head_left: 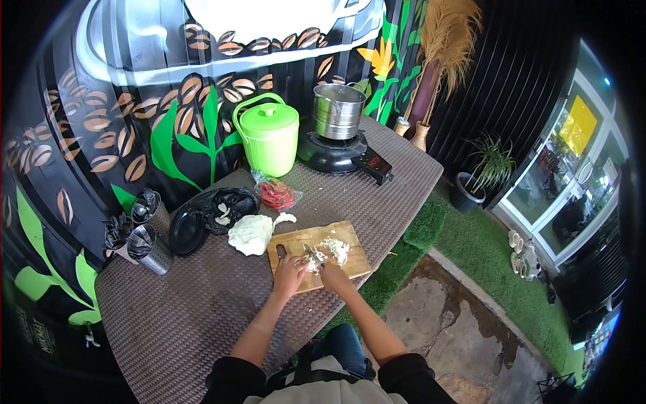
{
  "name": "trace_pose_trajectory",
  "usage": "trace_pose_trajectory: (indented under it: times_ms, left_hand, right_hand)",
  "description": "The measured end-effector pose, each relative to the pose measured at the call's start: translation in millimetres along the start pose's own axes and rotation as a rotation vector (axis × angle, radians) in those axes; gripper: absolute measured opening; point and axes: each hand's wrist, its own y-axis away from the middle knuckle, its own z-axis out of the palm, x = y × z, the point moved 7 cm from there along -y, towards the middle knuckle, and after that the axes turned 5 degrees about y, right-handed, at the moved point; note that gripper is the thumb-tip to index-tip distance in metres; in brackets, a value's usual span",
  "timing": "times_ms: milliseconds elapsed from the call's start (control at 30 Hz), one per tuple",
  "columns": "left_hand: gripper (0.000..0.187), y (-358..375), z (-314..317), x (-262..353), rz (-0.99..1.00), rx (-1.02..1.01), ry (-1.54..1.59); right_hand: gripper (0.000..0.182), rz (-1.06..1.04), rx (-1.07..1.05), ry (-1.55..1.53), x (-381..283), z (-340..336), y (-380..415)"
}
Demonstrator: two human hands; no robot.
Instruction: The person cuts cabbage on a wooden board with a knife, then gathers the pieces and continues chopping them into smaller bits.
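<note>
A wooden cutting board (351, 248) lies near the table's front edge with chopped white pieces (335, 250) on it. My right hand (334, 276) is closed around the dark handle of a knife (311, 252), whose blade points away among the pieces. At the board's left part, my left hand (292, 273) has its fingers bent together on some of the white pieces (314, 264), beside the blade. A large pale cabbage piece (250, 235) rests just left of the board, with a loose leaf (284, 219) near it.
Behind the board are a bag of red chillies (276, 194), a green lidded bucket (270, 138) and a steel pot (338, 113) on a black stove (323, 153). Leftward stand a black bag (232, 202), black plates (187, 231) and cutlery holders (153, 256) on the table (202, 316).
</note>
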Motion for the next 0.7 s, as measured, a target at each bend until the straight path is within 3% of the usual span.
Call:
trace_pose_trajectory:
  times_ms: [33,300,467,567,633,667,700]
  left_hand:
    - [0.019,-0.5,0.3,1.0,0.013,0.001,-0.019]
    - [0.020,-2.4,2.5,0.4,-0.009,-0.037,-0.017]
    - [0.018,-1.8,-1.6,6.2,0.047,0.012,-0.020]
    - [0.017,-1.8,-1.0,4.1,-0.094,-0.027,0.006]
    - [0.018,-1.6,-3.2,6.1,-0.112,-0.014,-0.011]
    - [0.018,-1.5,-3.6,6.6,-0.112,-0.011,-0.013]
    - [0.017,-0.7,-1.8,4.9,-0.110,-0.018,-0.009]
  right_hand:
    - [0.040,0.010,-0.102,-0.020,2.9,4.7,-4.2]
    - [0.039,0.128,0.146,-0.096,-8.8,22.1,43.4]
    - [0.033,0.095,0.167,-0.031,-9.3,14.4,15.4]
    - [0.031,-0.070,0.064,0.008,-11.2,-5.9,-7.5]
    - [0.030,0.063,-0.354,-0.123,-25.3,-26.3,22.5]
    - [0.030,0.061,-0.353,-0.122,-17.6,-9.2,18.8]
    - [0.034,0.035,-0.169,-0.141,-5.7,11.2,12.2]
